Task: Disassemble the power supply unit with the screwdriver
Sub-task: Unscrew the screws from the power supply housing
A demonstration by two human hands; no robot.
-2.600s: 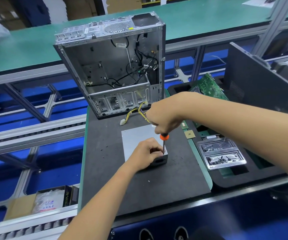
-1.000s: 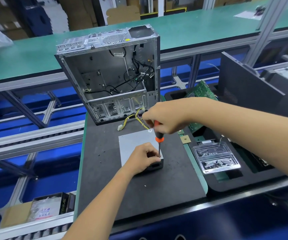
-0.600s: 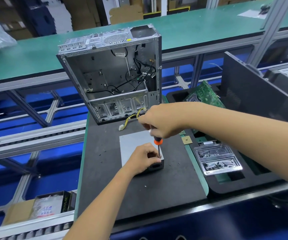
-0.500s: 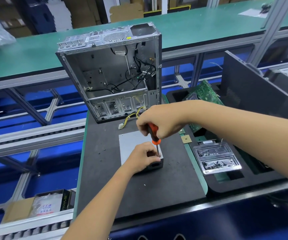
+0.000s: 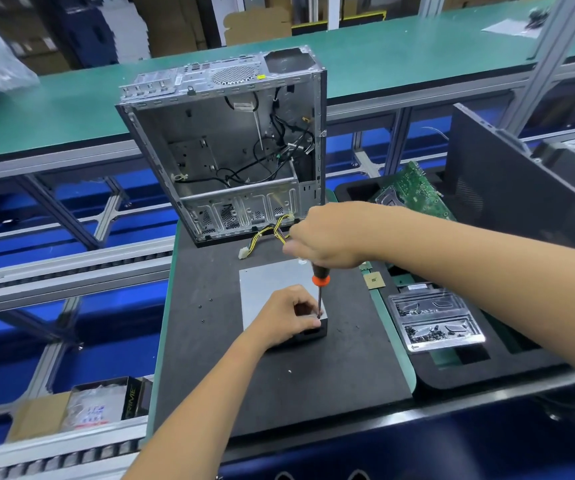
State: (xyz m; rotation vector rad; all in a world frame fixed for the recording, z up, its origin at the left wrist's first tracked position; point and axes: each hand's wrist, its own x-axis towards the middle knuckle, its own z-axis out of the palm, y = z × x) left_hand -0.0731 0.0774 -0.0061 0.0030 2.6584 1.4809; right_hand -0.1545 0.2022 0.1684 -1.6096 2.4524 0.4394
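Screwdriver tip seated at the near corner of the power supply, where a slip is the main risk

Nearest, the left hand [image 5: 288, 315] curls its grip over the near right corner of the flat grey metal power supply unit [image 5: 272, 289] lying on the dark foam-topped desk [image 5: 279, 386]. Just beyond, the right hand [image 5: 327, 237] closes its grip round the black-and-orange-handled screwdriver [image 5: 320, 284], held upright with its tip beside the left fingers. If the bit cams out, it could jab those fingers or strip the screw. A freed screw could roll off. Behind stands the open grey steel computer case [image 5: 230, 147].

A dark foam mat [image 5: 279, 393] carries the power supply unit [image 5: 272, 282], an open computer case [image 5: 230, 150] and loose screws [image 5: 201, 308].
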